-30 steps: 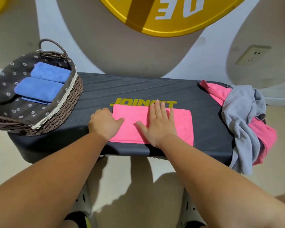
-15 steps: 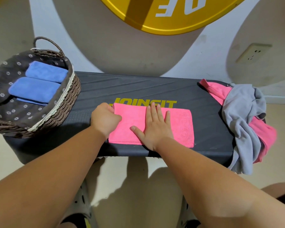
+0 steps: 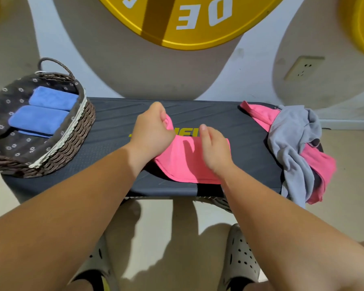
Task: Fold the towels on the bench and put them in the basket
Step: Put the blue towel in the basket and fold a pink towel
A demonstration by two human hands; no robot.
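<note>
- Underneath left hand [image 3: 153, 133] and right hand [image 3: 215, 152]: dark grey ribbed plastic bench [image 3: 118, 122].
- Far left of both: brown woven wicker basket [image 3: 72, 139].
- Beneath right hand: limp, light pink cloth towel [image 3: 185, 164]; grip corners.
- Left hand pinches its raised end; right hand slack, empty.

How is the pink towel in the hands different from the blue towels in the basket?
The pink towel lies on the bench; the blue towels sit in the basket. The pink towel is mid-fold, one end lifted by the left hand; the blue towels are folded, untouched. Both look soft.
</note>
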